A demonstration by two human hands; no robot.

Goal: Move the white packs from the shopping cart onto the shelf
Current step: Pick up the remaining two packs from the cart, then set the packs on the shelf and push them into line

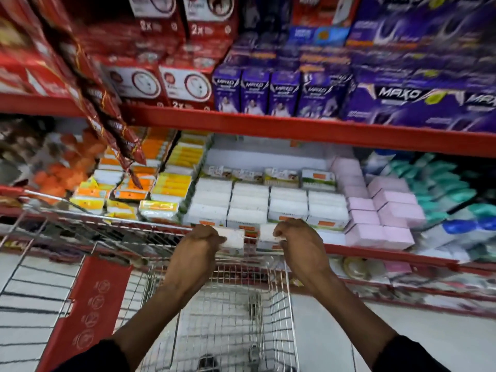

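Note:
My left hand (200, 244) grips a white pack (234, 238) and my right hand (298, 237) grips a second white pack (267, 233). Both packs are held side by side at the front lip of the red shelf (375, 255), just above the far end of the wire shopping cart (236, 312). Behind them, rows of the same white packs (268, 204) lie stacked on the shelf. The cart basket below my arms looks bare where I can see it. The frame is motion-blurred.
Orange and yellow packs (166, 183) fill the shelf to the left, pink boxes (386, 210) to the right. The upper shelf (295, 130) carries red boxes and purple Maxo boxes (402, 100). A red sachet strip (112, 116) hangs at left. The cart's red child-seat flap (91, 310) stands lower left.

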